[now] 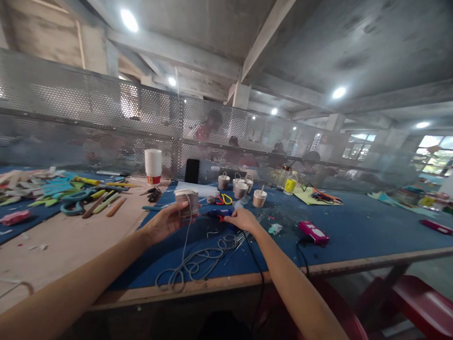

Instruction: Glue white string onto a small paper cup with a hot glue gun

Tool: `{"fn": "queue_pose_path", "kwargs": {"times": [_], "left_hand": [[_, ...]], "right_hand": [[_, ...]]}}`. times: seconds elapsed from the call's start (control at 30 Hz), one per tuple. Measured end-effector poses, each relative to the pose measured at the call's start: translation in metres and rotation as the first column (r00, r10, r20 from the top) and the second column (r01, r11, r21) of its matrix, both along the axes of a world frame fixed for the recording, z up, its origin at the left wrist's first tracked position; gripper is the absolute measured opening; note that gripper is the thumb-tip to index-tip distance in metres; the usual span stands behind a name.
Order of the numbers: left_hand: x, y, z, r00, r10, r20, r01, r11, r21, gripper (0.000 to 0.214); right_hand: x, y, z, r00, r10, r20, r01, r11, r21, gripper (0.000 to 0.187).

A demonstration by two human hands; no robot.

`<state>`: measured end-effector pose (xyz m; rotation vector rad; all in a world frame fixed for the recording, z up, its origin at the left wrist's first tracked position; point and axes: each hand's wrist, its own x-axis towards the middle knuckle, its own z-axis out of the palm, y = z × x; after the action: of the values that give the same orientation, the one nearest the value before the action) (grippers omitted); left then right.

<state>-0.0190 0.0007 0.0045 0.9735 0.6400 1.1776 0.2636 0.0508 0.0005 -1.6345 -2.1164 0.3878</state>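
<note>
My left hand is closed round a paper cup whose side is partly wrapped in grey cord. The cord runs down from the cup to a loose tangle on the blue table cover. In my right hand is a blue hot glue gun with a red trigger, its nozzle pointing left toward the cup. A dark cable trails from it over the front edge. Behind the glue gun lie scissors with yellow and red handles. Whether the nozzle touches the cup I cannot tell.
Several small cord-covered cups stand farther back. Stacked white paper cups and a black phone are by the perforated screen. At left lie tools and coloured scraps; at right, a magenta device and a yellow-labelled bottle.
</note>
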Motion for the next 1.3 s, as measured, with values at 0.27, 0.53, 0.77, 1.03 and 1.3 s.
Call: {"fn": "queue_pose_path", "kwargs": {"times": [0.27,0.53,0.77,1.03,1.3], "left_hand": [[0.001,-0.003,0.004,0.998,0.059,-0.009,-0.059,0.998,-0.033,0.031],[0.001,0.003,-0.003,1.000,0.018,-0.024,-0.019,0.999,-0.027,0.038],[0.001,0.006,-0.007,0.998,-0.005,-0.066,0.004,1.000,-0.014,0.030],[0.003,0.004,-0.006,0.992,0.038,-0.121,-0.039,0.999,-0.011,0.036],[0.007,-0.002,0.000,0.992,0.029,-0.125,-0.026,0.999,0.026,0.028]], "right_hand": [[-0.004,-0.005,0.012,0.565,0.065,-0.823,-0.221,0.973,-0.075,0.043],[-0.022,-0.026,0.018,0.156,0.029,-0.987,-0.592,0.803,-0.070,0.027],[-0.033,-0.046,0.023,0.284,0.309,-0.908,-0.509,0.851,0.130,0.028],[-0.036,-0.056,0.021,0.650,0.366,-0.666,-0.288,0.930,0.230,0.030],[-0.037,-0.049,0.008,0.885,0.356,-0.301,-0.170,0.848,0.502,0.037]]}}
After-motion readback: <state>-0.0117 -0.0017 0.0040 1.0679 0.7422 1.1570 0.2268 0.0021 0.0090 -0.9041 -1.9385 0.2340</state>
